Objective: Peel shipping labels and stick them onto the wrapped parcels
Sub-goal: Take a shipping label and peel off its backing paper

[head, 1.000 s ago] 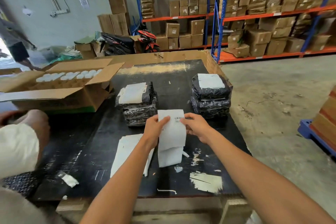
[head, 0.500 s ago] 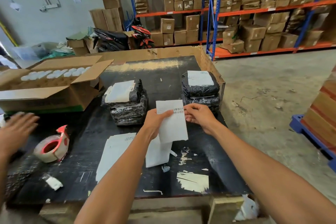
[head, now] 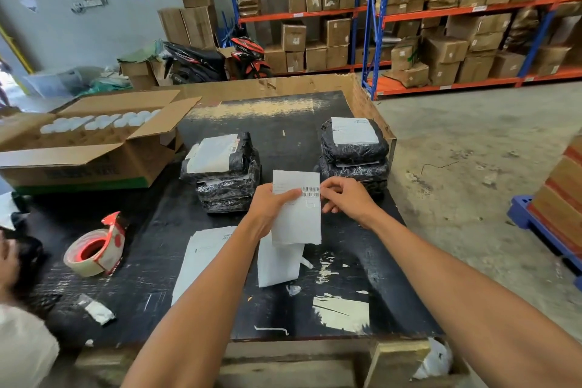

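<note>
My left hand point(head: 270, 207) holds a white shipping label point(head: 297, 214) upright over the black table point(head: 277, 123), thumb across its face near the barcode. My right hand point(head: 348, 198) pinches the label's right edge. A strip of white backing paper point(head: 277, 266) hangs below the label. Two stacks of black wrapped parcels stand just beyond my hands: the left stack point(head: 225, 173) and the right stack point(head: 354, 148), each with a white label on its top parcel. More label sheets point(head: 204, 255) lie flat on the table under my left forearm.
A tape dispenser point(head: 97, 249) sits at the table's left. An open cardboard box point(head: 91, 142) with white lids stands at the back left. Another person's arm and sleeve point(head: 19, 340) show at the lower left. Shelving with cartons point(head: 441, 25) fills the background.
The label is raised a little and tilted more upright in my hands. The other person's hand has pulled back from over the table, uncovering the tape dispenser.
</note>
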### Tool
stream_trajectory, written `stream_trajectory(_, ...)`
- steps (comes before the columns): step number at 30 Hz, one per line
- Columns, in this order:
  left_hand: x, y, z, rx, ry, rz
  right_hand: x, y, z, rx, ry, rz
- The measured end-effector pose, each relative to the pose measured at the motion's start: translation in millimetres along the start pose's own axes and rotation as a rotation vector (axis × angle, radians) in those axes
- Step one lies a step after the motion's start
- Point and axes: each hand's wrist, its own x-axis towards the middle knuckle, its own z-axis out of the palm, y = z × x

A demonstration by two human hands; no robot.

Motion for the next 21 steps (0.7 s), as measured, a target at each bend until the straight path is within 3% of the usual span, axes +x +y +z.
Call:
stream_trajectory(6, 0, 2, -3, -0.014, -0.026, -0.014, 0, 0, 0, -0.002, -0.041, -0.015)
stream_trajectory(13, -3, 5, -3, -0.179, -0.133, -0.134, 0, -5, 3, 0.463, -0.219, 0.053)
stream_trajectory(17, -3, 6, 1, -0.194, -0.132, -0.167, 1, -4, 5, 0.502, -0.239, 0.076)
stream_trajectory(21, 5, 7, 11, 0.147, 0.067, -0.038, 2, -4, 6, 0.44, -0.147, 0.051)
